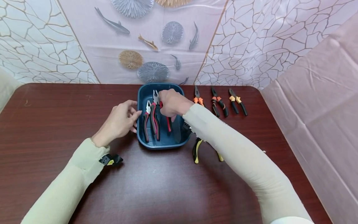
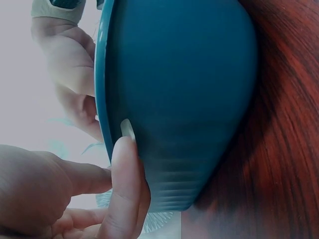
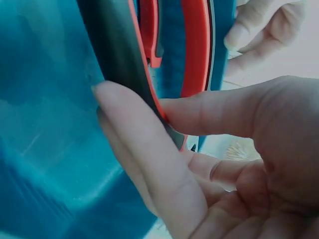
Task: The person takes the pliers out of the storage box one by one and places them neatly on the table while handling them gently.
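A dark blue plastic basin [image 1: 165, 146] sits at the far middle of the table. In it, on the left, lie two combination pliers with red-and-black handles, a smaller pair [image 1: 146, 124] and a larger pair [image 1: 154, 119], jaws facing away. My right hand [image 1: 172, 101] reaches into the basin and grips another pair of red-and-black pliers [image 3: 117, 50]; its head is hidden by the hand in the head view. My left hand [image 1: 120, 119] holds the basin's left side, thumb at the rim and fingers against the outer wall [image 2: 179, 74] in the left wrist view.
Right of the basin lie orange-handled long-nose pliers [image 1: 197, 98], partly behind my arm, black-and-orange pliers [image 1: 219, 104] and yellow-and-black pliers [image 1: 237, 101]. Black-and-yellow handles [image 1: 197, 152] show under my right forearm. A patterned cloth [image 1: 173, 71] hangs behind the table [image 1: 56, 124].
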Tool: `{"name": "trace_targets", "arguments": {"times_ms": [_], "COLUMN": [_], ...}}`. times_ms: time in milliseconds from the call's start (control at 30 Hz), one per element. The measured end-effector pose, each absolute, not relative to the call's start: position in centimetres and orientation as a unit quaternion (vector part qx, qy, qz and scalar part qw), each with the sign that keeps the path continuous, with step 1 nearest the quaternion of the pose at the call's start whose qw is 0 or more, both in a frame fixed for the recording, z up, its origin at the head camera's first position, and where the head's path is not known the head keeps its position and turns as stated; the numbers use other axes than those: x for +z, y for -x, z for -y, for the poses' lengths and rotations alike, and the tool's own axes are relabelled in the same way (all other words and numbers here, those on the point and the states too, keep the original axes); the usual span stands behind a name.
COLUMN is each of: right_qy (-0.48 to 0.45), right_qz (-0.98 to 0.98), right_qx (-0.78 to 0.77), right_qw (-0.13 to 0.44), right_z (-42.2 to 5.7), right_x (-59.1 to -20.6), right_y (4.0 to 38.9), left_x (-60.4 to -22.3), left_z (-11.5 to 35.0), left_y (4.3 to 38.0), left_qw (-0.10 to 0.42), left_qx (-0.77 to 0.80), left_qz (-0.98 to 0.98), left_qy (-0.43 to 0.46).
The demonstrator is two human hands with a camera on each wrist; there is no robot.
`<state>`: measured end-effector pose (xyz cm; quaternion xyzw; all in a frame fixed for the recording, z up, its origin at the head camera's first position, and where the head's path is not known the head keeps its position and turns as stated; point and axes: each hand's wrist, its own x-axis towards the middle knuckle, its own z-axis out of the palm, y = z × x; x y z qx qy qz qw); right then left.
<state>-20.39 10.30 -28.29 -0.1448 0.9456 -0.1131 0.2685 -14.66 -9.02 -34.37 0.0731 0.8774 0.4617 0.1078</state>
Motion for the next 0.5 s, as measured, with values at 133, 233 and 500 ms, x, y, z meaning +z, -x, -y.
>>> {"name": "trace_targets", "arguments": {"times_ms": [133, 233, 500], "right_qy": [0.150, 0.154, 0.165], "right_qz": [-0.947, -0.947, -0.945], "right_qx": [-0.108, -0.107, -0.106], "right_qw": [0.261, 0.260, 0.261], "right_z": [-10.7, -11.0, -12.4], "right_x": [-27.5, -26.9, -25.5], "right_y": [20.0, 19.8, 19.1], "left_x": [-34.3, -34.3, -34.3], "left_z": [9.0, 9.0, 9.0], "left_y": [14.6, 14.6, 14.6], "left_qw": [0.111, 0.113, 0.112], "left_qx": [0.460, 0.460, 0.459], "left_qz": [-0.878, -0.877, -0.878], "left_qy": [-0.074, -0.075, -0.078]}}
